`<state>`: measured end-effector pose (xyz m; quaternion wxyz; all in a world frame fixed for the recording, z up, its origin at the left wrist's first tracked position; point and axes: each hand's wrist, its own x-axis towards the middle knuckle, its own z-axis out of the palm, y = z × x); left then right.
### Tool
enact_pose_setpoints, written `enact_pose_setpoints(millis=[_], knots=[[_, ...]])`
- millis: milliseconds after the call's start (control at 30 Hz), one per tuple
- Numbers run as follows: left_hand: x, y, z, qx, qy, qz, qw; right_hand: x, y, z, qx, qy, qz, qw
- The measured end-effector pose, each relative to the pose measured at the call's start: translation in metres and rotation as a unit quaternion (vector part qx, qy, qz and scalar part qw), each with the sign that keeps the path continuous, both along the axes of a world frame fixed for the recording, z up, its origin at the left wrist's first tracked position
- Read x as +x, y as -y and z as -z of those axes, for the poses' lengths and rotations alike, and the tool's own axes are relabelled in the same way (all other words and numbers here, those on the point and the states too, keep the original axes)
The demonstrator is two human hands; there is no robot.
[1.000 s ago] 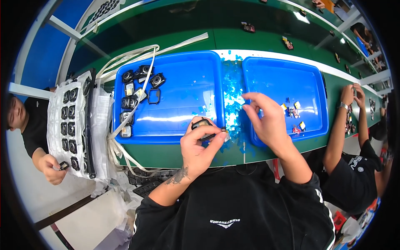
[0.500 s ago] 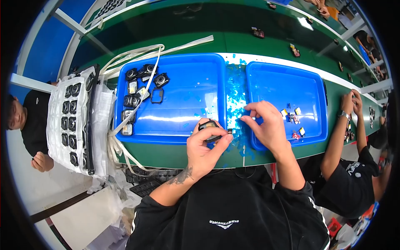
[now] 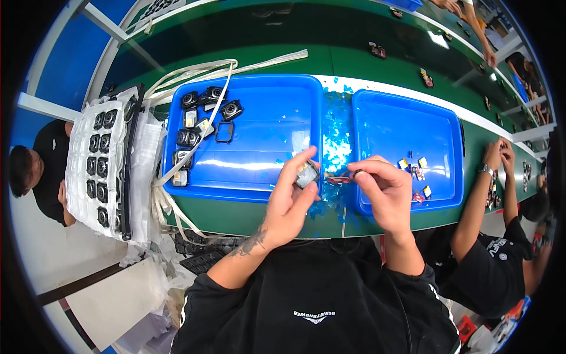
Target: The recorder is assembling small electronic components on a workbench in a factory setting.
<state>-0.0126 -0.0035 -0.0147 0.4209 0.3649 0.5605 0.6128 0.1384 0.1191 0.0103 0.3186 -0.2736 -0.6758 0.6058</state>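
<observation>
The left hand [image 3: 287, 203] holds a watch-like case [image 3: 307, 175] while the right hand [image 3: 387, 193] pinches a small red piece [image 3: 338, 180].

- Small dark watch-like case [image 3: 307, 175], its greyish face visible, held tilted.
- Small flat red part [image 3: 338, 180], held nearly level, at three o'clock from the case.

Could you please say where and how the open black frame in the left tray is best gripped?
Pinch the frame by its right rim, probably from the right: its open middle leaves a graspable edge, while a black case sits beyond and a white strap passes on its left.
</observation>
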Motion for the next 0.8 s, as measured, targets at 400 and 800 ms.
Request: enact_pose_setpoints(millis=[400,800], knots=[[-0.009,-0.006,-0.006,0.040,0.020,0.022,0.999,-0.022,0.008,-0.026,0.090,0.116,-0.048,0.988],[0.005,-0.003,-0.010,0.038,0.131,-0.016,0.991,-0.030,0.011,-0.026,0.169,0.120,-0.011,0.978]])
